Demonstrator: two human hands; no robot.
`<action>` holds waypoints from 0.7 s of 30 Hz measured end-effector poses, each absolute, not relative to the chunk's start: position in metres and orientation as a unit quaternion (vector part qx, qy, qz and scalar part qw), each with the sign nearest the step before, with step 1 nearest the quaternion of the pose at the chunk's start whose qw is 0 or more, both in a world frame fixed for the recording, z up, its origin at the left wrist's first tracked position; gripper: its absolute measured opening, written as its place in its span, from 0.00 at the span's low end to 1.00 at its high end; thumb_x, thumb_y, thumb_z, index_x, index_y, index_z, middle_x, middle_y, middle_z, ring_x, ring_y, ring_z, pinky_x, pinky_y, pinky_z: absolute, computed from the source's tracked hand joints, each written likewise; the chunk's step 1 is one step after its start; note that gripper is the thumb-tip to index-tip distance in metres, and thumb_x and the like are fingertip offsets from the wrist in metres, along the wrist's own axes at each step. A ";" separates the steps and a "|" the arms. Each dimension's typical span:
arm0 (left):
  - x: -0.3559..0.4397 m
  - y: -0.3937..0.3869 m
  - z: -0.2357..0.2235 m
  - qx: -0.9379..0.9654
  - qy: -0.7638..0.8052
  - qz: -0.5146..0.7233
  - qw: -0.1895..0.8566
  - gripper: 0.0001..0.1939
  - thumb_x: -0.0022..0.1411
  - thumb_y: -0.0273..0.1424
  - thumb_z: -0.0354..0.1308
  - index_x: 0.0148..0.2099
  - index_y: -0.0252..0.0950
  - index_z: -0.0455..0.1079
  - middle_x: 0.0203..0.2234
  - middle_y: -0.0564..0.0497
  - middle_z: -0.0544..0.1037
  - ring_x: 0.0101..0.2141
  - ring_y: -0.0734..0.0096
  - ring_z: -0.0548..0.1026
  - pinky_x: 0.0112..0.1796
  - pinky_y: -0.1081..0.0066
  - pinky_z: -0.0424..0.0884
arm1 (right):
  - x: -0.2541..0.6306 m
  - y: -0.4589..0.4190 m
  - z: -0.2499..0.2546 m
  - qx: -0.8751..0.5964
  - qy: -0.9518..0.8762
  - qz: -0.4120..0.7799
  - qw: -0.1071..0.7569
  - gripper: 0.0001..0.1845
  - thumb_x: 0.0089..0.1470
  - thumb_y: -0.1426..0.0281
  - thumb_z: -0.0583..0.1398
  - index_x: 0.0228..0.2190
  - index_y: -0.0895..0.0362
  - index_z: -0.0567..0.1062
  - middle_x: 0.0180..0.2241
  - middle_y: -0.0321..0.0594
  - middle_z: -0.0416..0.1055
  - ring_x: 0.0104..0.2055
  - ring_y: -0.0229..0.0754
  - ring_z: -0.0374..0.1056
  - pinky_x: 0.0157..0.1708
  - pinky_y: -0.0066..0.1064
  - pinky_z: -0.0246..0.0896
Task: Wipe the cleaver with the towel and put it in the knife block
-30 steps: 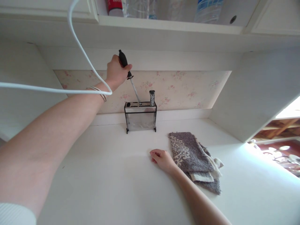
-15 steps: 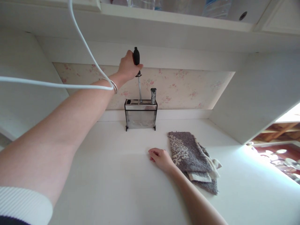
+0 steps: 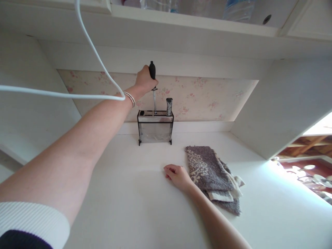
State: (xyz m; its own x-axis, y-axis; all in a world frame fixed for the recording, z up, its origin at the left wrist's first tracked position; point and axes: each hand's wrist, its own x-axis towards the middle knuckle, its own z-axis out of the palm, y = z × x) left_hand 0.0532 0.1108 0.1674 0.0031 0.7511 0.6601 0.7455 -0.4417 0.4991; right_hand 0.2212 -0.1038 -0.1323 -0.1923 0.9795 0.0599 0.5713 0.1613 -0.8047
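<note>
My left hand [image 3: 146, 80] is closed around the black handle of a sharpening steel [image 3: 155, 100]. The steel stands nearly upright, its thin metal rod reaching down into the slotted top of a knife holder [image 3: 155, 118]. This holder has a black frame and clear sides and stands near the back wall. A second handle [image 3: 169, 106], dark and worn-looking, sticks up from its right end. Resting on the white counter, my right hand [image 3: 178, 175] has its fingers curled in, with nothing seen in them. Just right of it lies a folded grey-brown towel [image 3: 210, 167].
A white cable [image 3: 95, 52] hangs at the upper left and crosses in front of my left wrist. Overhead, a cabinet shelf [image 3: 192, 20] holds plastic bottles [image 3: 237, 9]. Side panels [image 3: 282, 103] bound the counter [image 3: 124, 193], and flowered wallpaper [image 3: 207, 98] covers the back.
My left hand has come down a little with the sharpening steel, so less of the rod shows above the holder. The right hand and towel have stayed put.
</note>
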 end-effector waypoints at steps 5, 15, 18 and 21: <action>0.057 0.124 0.145 0.721 0.537 0.437 0.029 0.25 0.42 0.34 0.66 0.44 0.35 0.65 0.40 0.44 0.74 0.45 0.56 0.69 0.42 0.59 0.66 | 0.221 -0.104 -0.132 -0.556 -0.696 0.329 0.313 0.18 0.57 0.61 0.50 0.31 0.55 0.77 0.23 0.37 0.74 0.26 0.38 0.67 0.29 0.25 0.57; 0.065 0.132 0.112 0.722 0.573 0.387 0.041 0.30 0.41 0.33 0.66 0.48 0.35 0.63 0.42 0.39 0.73 0.45 0.50 0.70 0.42 0.59 0.68 | 0.222 -0.104 -0.131 -0.562 -0.692 0.332 0.309 0.18 0.56 0.61 0.51 0.31 0.55 0.78 0.24 0.36 0.74 0.26 0.38 0.68 0.29 0.25 0.57; 0.063 0.135 0.105 0.721 0.577 0.382 0.040 0.34 0.40 0.36 0.68 0.50 0.35 0.62 0.44 0.38 0.72 0.48 0.46 0.68 0.45 0.57 0.66 | 0.222 -0.104 -0.131 -0.560 -0.692 0.333 0.312 0.16 0.56 0.62 0.51 0.32 0.54 0.78 0.23 0.36 0.74 0.26 0.38 0.68 0.29 0.25 0.57; 0.063 0.135 0.098 0.726 0.573 0.377 0.059 0.35 0.41 0.37 0.68 0.51 0.33 0.61 0.45 0.36 0.71 0.49 0.44 0.68 0.47 0.56 0.65 | 0.222 -0.104 -0.132 -0.558 -0.689 0.338 0.315 0.16 0.55 0.63 0.52 0.33 0.54 0.77 0.23 0.36 0.74 0.26 0.38 0.68 0.29 0.25 0.58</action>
State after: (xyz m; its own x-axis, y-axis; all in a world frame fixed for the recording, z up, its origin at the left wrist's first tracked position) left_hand 0.0626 0.1350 0.0982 0.0598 0.8752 0.4800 0.7865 -0.3374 0.5173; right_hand 0.2223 -0.1035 -0.1317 -0.1794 0.9821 0.0566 0.5566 0.1488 -0.8173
